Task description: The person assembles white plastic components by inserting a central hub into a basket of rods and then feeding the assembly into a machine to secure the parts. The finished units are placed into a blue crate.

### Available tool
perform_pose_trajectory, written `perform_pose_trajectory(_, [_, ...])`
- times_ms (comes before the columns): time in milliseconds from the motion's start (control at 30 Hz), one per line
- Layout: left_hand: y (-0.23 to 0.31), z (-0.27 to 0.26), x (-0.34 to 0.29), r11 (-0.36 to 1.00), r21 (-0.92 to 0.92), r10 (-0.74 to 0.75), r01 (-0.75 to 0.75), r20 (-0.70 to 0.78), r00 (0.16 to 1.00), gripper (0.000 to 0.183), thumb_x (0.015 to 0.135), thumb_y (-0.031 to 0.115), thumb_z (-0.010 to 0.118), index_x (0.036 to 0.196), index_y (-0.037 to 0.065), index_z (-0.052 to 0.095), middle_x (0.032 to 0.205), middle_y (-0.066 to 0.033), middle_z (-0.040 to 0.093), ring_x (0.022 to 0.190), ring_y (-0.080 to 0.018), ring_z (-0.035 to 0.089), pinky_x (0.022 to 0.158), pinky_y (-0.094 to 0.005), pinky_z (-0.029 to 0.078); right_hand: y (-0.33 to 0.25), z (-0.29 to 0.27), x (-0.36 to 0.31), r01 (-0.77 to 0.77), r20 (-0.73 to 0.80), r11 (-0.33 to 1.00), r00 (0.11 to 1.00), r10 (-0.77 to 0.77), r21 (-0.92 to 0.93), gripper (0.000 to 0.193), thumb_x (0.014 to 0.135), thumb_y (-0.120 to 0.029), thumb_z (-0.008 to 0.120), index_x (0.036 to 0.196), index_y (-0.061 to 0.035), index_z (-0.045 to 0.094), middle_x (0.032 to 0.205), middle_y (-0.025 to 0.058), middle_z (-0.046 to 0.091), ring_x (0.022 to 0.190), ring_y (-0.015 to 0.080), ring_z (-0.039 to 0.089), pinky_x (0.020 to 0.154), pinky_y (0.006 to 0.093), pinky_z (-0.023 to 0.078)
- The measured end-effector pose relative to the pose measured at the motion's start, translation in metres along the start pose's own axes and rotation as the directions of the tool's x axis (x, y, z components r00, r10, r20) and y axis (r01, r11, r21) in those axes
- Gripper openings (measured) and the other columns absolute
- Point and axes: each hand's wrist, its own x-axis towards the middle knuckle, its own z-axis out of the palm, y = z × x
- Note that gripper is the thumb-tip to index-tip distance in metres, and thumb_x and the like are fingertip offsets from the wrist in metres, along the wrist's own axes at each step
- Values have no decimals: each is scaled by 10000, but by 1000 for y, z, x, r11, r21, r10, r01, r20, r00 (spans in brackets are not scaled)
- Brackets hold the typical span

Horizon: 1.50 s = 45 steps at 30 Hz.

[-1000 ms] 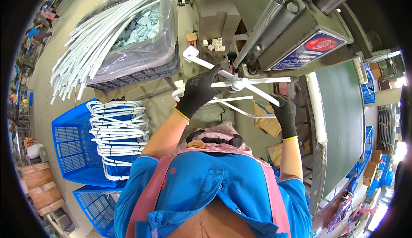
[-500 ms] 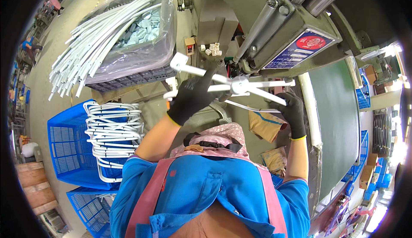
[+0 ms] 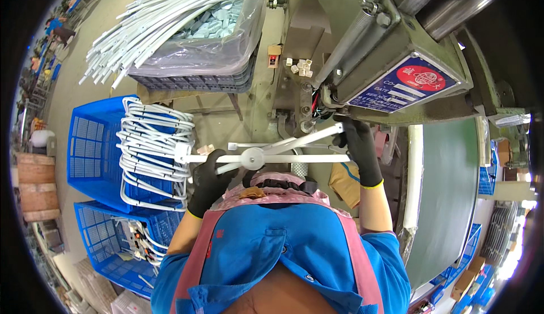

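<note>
A white crossed-tube frame with a round disc at its joint lies across the space in front of my chest. My left hand, in a black glove, is closed around the tubes left of the disc. A flat white end piece sticks out past those fingers. At the other side, my right hand, also black-gloved, grips near the tube ends; its fingertips are partly hidden. The frame is below the head of a grey-green press machine and apart from it.
Bent white tubes are stacked in a blue crate at left, with another blue crate below. Straight white tubes lie over a plastic-lined bin. Small pale blocks sit by the press; a green surface runs along the right.
Both hands have brought the frame away from the press, nearer my chest, and turned it. My left hand has moved left and down; my right has shifted slightly left.
</note>
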Motion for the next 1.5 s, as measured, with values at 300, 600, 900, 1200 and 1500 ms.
perform_pose_trajectory(300, [-19,19,-43,1000,6,-13,14,-208,978,504,702,130,815,1110,26,538,871,-146,677,800,-238,694,664,-318,537,32,19,38,546,207,630,822,-531,-552,174,948,-154,518,915,-14,617,667,102,586,550,201,574,525,329,460])
perform_pose_trajectory(600, [-27,12,-37,998,45,-43,52,-173,984,454,702,121,815,1055,34,544,844,-136,646,752,-243,670,646,-330,518,30,23,40,597,318,457,772,-550,-659,122,863,-92,565,940,-25,631,798,148,639,702,357,608,638,437,495])
perform_pose_trajectory(900, [-7,-24,-9,993,122,1,3,-34,999,501,720,265,783,1105,68,529,814,-130,665,716,-316,671,611,-389,523,47,24,44,555,296,310,745,-598,-772,274,875,-17,543,1144,-11,594,927,110,599,708,201,576,639,356,490])
perform_pose_trajectory(1200, [14,-67,12,971,239,-14,-23,150,989,591,738,312,754,1209,102,467,742,-139,656,693,-329,661,588,-424,501,20,39,42,-15,22,962,1000,22,-271,307,992,-236,408,1062,-36,630,580,14,470,491,101,439,446,281,348])
perform_pose_trajectory(1500, [-8,-65,21,999,31,-48,40,353,934,559,770,215,734,1219,46,446,855,-219,662,820,-384,661,691,-429,517,47,38,39,-6,8,926,1000,9,-378,241,972,-137,389,973,-60,618,570,21,489,460,93,451,422,265,360])
